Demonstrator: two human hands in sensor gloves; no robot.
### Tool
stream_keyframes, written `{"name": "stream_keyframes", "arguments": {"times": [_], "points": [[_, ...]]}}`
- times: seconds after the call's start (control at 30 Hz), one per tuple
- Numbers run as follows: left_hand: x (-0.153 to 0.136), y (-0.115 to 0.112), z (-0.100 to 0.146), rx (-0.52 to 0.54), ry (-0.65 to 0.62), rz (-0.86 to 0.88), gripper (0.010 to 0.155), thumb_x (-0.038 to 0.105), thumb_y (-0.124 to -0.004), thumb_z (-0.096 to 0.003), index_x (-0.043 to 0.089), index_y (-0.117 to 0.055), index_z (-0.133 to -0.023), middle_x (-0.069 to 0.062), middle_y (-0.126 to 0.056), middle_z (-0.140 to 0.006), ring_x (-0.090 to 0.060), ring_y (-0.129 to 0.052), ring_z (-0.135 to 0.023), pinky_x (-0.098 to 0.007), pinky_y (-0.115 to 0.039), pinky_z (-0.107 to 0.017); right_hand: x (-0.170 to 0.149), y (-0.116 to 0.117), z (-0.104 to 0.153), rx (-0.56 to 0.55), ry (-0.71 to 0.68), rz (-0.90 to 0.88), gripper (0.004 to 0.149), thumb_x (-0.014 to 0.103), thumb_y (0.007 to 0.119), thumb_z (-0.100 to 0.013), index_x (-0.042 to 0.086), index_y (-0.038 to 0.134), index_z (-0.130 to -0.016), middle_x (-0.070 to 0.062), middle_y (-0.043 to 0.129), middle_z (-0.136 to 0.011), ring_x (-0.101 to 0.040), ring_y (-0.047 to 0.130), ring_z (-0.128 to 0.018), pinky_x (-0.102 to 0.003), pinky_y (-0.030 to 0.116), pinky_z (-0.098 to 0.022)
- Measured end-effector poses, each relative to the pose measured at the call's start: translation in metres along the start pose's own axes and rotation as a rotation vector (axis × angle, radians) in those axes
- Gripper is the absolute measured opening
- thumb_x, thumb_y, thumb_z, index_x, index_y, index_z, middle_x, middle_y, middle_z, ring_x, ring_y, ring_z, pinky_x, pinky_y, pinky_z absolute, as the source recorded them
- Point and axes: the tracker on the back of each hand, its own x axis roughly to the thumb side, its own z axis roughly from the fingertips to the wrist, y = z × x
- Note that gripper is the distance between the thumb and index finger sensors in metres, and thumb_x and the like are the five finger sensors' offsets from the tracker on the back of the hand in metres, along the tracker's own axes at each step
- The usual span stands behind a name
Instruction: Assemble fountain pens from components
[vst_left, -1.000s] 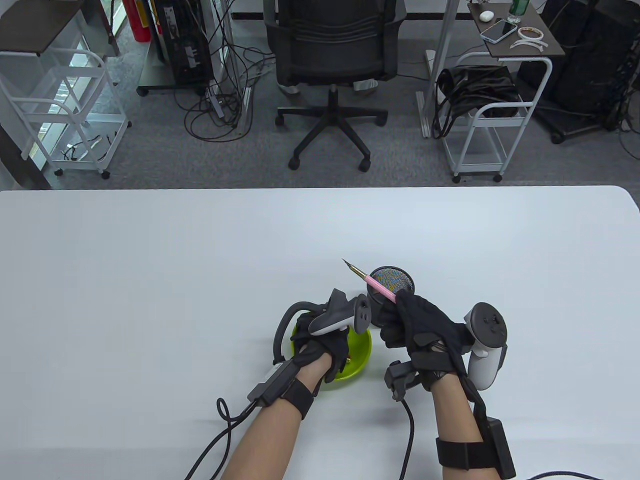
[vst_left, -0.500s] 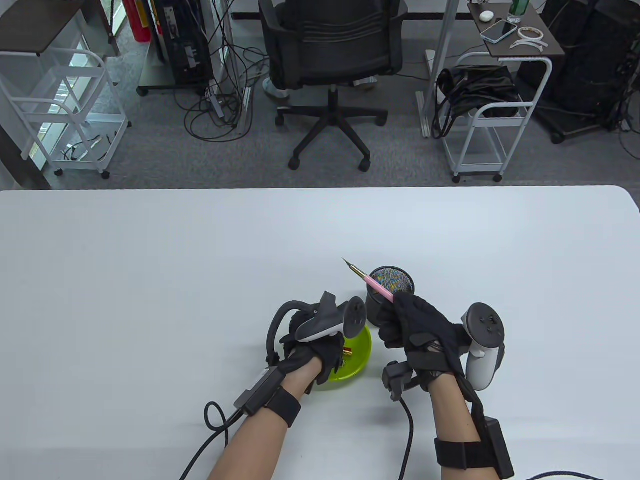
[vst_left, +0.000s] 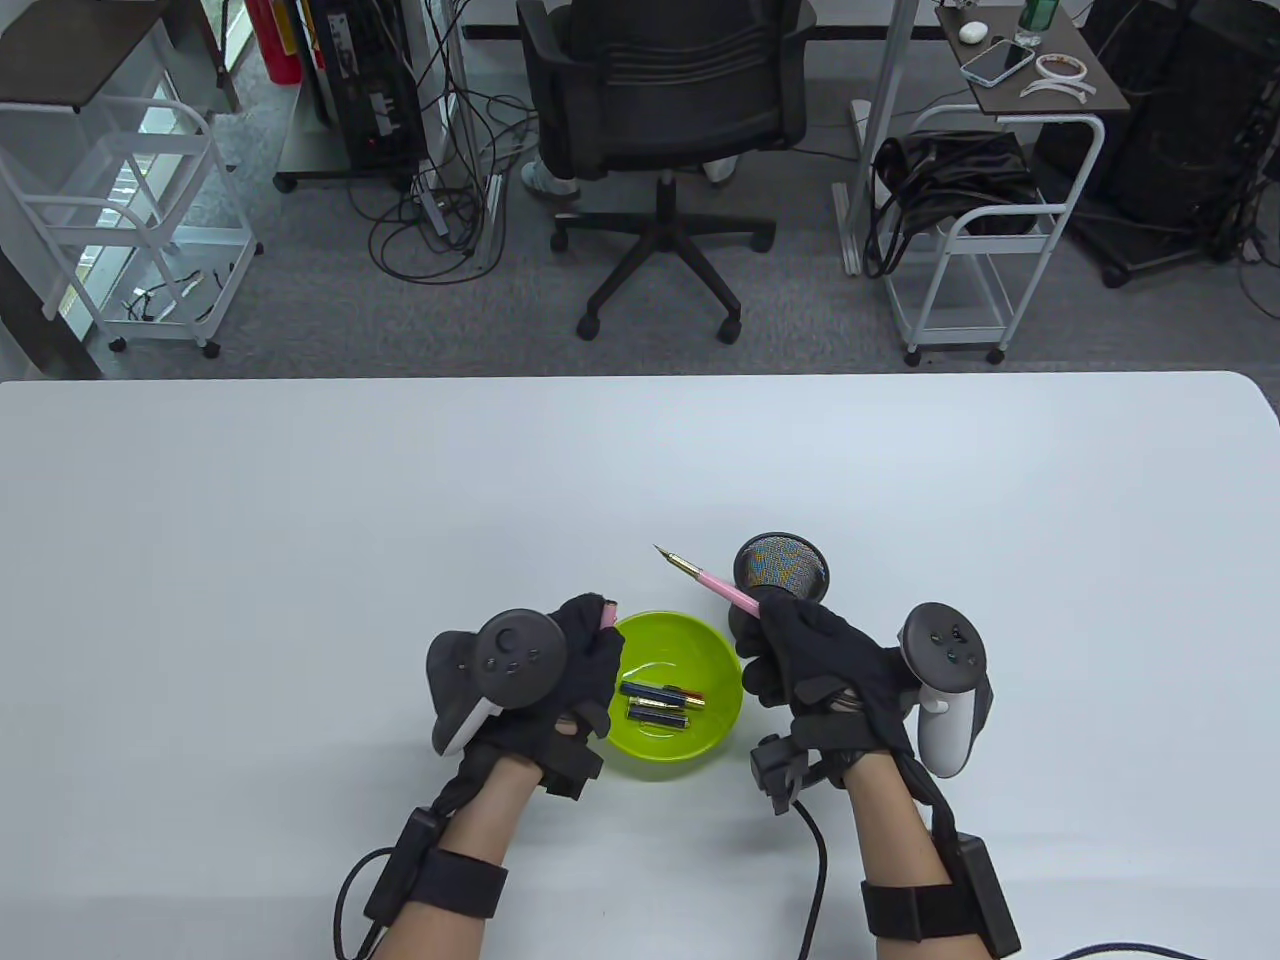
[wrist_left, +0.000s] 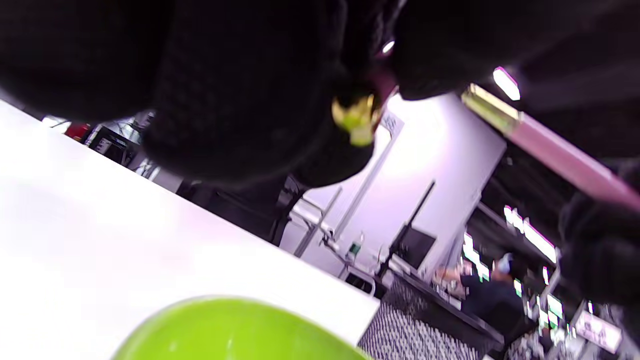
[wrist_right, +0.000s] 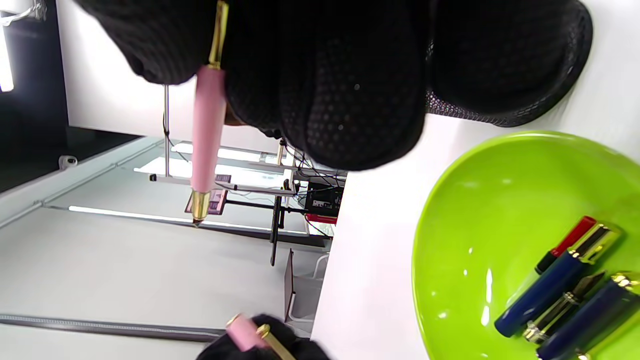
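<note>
A white table (vst_left: 300, 520) stands before an office floor with a black swivel chair (vst_left: 660, 130) and white carts. Seen from above, the right hand (vst_left: 815, 665) is curled around a pink pen body (vst_left: 728, 593) whose gold nib (vst_left: 672, 560) points up and to the left, away from the knuckles; just behind that hand stands a black mesh pen cup (vst_left: 781, 568). The left hand (vst_left: 565, 675) is curled around a pink cap (vst_left: 607, 612), of which only a tip shows above the fingertips in this view. Between the two hands sits a lime green bowl (vst_left: 672, 755). The right wrist view alone makes the bowl's contents clear: dark blue barrels (wrist_right: 542, 292) with gold bands, a loose nib section and a red-tipped piece. The left wrist view adds a gold clip (wrist_left: 356, 116) under the dark fingers, with the pink pen body crossing at upper right.
</note>
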Motion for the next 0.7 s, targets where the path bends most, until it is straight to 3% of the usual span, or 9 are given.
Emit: {"name": "stream_keyframes", "arguments": {"times": [0.03, 0.1, 0.17, 0.27, 0.5, 0.7], "points": [[-0.006, 0.001, 0.003, 0.036, 0.007, 0.035, 0.048, 0.039, -0.077, -0.0485, 0.007, -0.078, -0.085, -0.013, -0.099, -0.065, -0.017, -0.102, -0.027, -0.046, -0.088, -0.027, 0.001, 0.001, 0.001, 0.002, -0.006, 0.014, 0.049, 0.046, 0.075, -0.047, 0.011, 0.088, -0.077, -0.016, 0.095, -0.066, -0.023, 0.101, -0.035, -0.048, 0.088, -0.028], [-0.020, 0.002, 0.006, -0.030, 0.062, 0.119, 0.049, 0.037, -0.076, -0.0498, 0.006, -0.078, -0.087, -0.014, -0.098, -0.067, -0.018, -0.102, -0.029, -0.047, -0.087, -0.029, 0.002, 0.004, 0.002, -0.001, -0.018, 0.049, 0.049, 0.045, 0.078, -0.046, 0.011, 0.087, -0.079, -0.016, 0.095, -0.068, -0.023, 0.101, -0.035, -0.048, 0.088, -0.028], [-0.031, 0.003, 0.006, -0.022, 0.088, 0.208, 0.048, 0.035, -0.075, -0.0504, 0.007, -0.076, -0.090, -0.015, -0.095, -0.070, -0.019, -0.100, -0.032, -0.049, -0.085, -0.031, 0.003, 0.006, 0.002, 0.005, -0.028, 0.076, 0.049, 0.044, 0.080, -0.045, 0.011, 0.087, -0.080, -0.016, 0.094, -0.069, -0.023, 0.101, -0.036, -0.048, 0.088, -0.029], [-0.044, 0.007, 0.005, -0.028, 0.108, 0.274, 0.047, 0.036, -0.071, -0.0516, 0.017, -0.073, -0.095, -0.011, -0.091, -0.074, -0.019, -0.097, -0.039, -0.049, -0.083, -0.038, 0.004, 0.009, 0.003, 0.010, -0.042, 0.096, 0.049, 0.043, 0.081, -0.044, 0.011, 0.086, -0.081, -0.017, 0.093, -0.071, -0.023, 0.101, -0.037, -0.049, 0.088, -0.029], [-0.045, 0.017, 0.006, 0.000, 0.098, 0.362, 0.046, 0.038, -0.066, -0.0523, 0.021, -0.076, -0.094, -0.008, -0.085, -0.069, -0.019, -0.090, -0.046, -0.052, -0.077, -0.045, 0.007, 0.010, 0.005, 0.027, -0.087, 0.104, 0.049, 0.043, 0.085, -0.043, 0.012, 0.088, -0.080, -0.017, 0.095, -0.070, -0.024, 0.102, -0.037, -0.049, 0.088, -0.029], [-0.043, 0.010, 0.008, -0.030, 0.105, 0.365, 0.045, 0.044, -0.066, -0.0524, 0.020, -0.078, -0.089, -0.005, -0.085, -0.064, -0.018, -0.089, -0.044, -0.052, -0.077, -0.045, 0.006, 0.013, 0.005, 0.050, -0.102, 0.117, 0.048, 0.043, 0.087, -0.042, 0.013, 0.090, -0.079, -0.017, 0.096, -0.070, -0.024, 0.102, -0.037, -0.049, 0.088, -0.029]]}}
